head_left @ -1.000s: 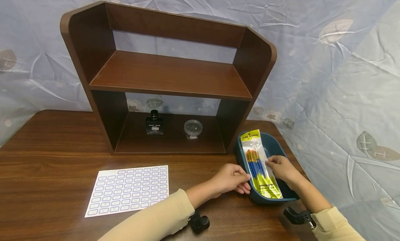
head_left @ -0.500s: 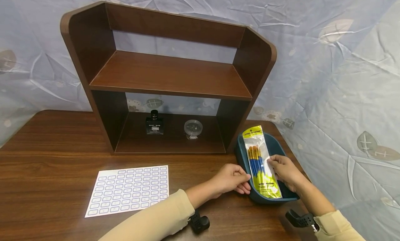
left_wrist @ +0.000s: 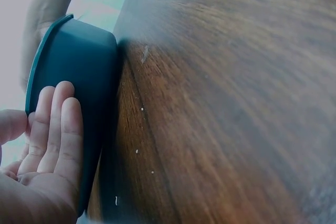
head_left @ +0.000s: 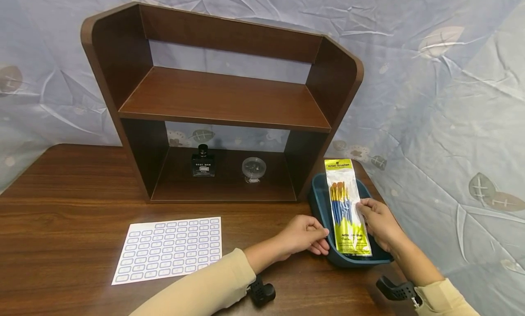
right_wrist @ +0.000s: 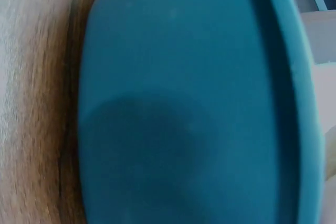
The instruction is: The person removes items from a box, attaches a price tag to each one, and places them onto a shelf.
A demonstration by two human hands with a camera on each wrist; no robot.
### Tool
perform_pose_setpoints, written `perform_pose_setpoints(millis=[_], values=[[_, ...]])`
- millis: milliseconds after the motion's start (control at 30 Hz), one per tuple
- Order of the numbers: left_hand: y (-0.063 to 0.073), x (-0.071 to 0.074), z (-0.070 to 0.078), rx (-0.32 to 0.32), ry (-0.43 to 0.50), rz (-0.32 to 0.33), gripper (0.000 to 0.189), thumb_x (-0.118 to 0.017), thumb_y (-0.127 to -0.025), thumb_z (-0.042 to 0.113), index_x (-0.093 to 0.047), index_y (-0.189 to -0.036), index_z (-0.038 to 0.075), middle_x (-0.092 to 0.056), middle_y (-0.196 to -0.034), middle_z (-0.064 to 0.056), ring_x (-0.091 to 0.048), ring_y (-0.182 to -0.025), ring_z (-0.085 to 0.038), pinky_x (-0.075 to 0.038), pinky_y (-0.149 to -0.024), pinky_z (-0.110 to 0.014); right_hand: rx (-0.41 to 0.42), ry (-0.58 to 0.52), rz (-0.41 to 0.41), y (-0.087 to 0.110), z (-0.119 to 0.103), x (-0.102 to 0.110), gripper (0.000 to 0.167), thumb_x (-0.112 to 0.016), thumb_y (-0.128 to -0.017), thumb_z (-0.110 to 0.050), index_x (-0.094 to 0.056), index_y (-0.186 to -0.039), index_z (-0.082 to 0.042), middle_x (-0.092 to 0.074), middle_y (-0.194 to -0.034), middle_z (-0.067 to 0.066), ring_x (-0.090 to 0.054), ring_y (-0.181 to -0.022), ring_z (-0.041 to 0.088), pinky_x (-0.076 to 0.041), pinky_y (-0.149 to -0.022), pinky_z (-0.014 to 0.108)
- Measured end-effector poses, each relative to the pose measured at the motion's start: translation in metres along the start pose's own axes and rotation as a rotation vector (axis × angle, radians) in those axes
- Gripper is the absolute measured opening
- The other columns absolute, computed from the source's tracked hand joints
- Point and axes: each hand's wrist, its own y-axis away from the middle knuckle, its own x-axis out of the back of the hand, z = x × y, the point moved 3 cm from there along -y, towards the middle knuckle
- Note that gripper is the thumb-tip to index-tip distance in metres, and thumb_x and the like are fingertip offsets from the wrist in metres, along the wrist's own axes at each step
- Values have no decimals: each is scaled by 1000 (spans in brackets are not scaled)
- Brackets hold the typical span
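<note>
One white sheet of blue-framed labels [head_left: 168,250] lies on the wooden table [head_left: 74,216] at the left. Behind it stands a brown two-tier shelf [head_left: 225,96], whose lower level holds a dark bottle [head_left: 203,165] and, to the right, a round clear-lidded container [head_left: 254,168]. Next comes the left hand [head_left: 304,234], thumb and fingertips pinching the rim of a blue tray [head_left: 320,211], other fingers against its outer wall. A pack of artist brushes [head_left: 342,206] leans over the tray, its top reaching past the far rim. The right hand [head_left: 378,222] pinches the pack's right edge.
</note>
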Motion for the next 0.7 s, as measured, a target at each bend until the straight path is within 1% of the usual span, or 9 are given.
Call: perform_pose_setpoints(millis=[67,167,333,433,500,600,700], values=[[0,0,0,-2,0,3,15,-63,-104,10,-66,-99,-3,-76,-96,-33,-79,-87,-40,-67,-74,-41,14,-15,18,1,-1,0,41,-31,-115,-20,-33,-140,12,-63,-114,6,-68,-95,3,-62,-80,23],[0,-1,-1,-4,1,5,15,-63,-104,10,-67,-99,-3,-76,-96,-33,-79,-88,-40,-67,-73,-40,37,-38,43,3,-5,1,35,-32,-115,-21,-37,-133,9,-64,-105,-1,-67,-90,2,-61,-76,21],[-1,0,-2,-10,5,4,15,-63,-104,10,-67,-100,-4,-76,-96,-34,-79,-88,-41,-67,-72,-38,69,-67,74,6,-14,4,29,-35,-115,-24,-41,-125,3,-60,-99,-7,-63,-86,0,-57,-72,19],[-1,0,-3,-11,4,5,15,-63,-104,10,-67,-101,-4,-76,-96,-33,-79,-88,-41,-67,-72,-38,77,-92,81,8,-19,6,30,-38,-115,-27,-41,-125,1,-62,-98,-9,-64,-85,1,-58,-72,20],[-1,0,-3,-10,4,3,15,-62,-104,10,-67,-101,-4,-76,-96,-33,-79,-89,-41,-67,-72,-37,82,-93,83,10,-23,6,32,-38,-114,-29,-42,-127,1,-65,-98,-11,-68,-86,2,-60,-73,22],[-1,1,-2,-11,1,6,14,-63,-104,10,-67,-100,-3,-76,-95,-33,-79,-87,-41,-67,-71,-38,75,-99,84,14,-27,6,35,-38,-114,-30,-42,-129,1,-67,-97,-11,-69,-86,3,-62,-73,23],[-2,1,-1,-11,-6,11,13,-64,-103,9,-67,-99,-3,-76,-94,-32,-79,-84,-39,-67,-72,-40,75,-123,78,20,-31,4,33,-39,-114,-30,-42,-127,0,-68,-97,-10,-70,-86,4,-62,-73,23]])
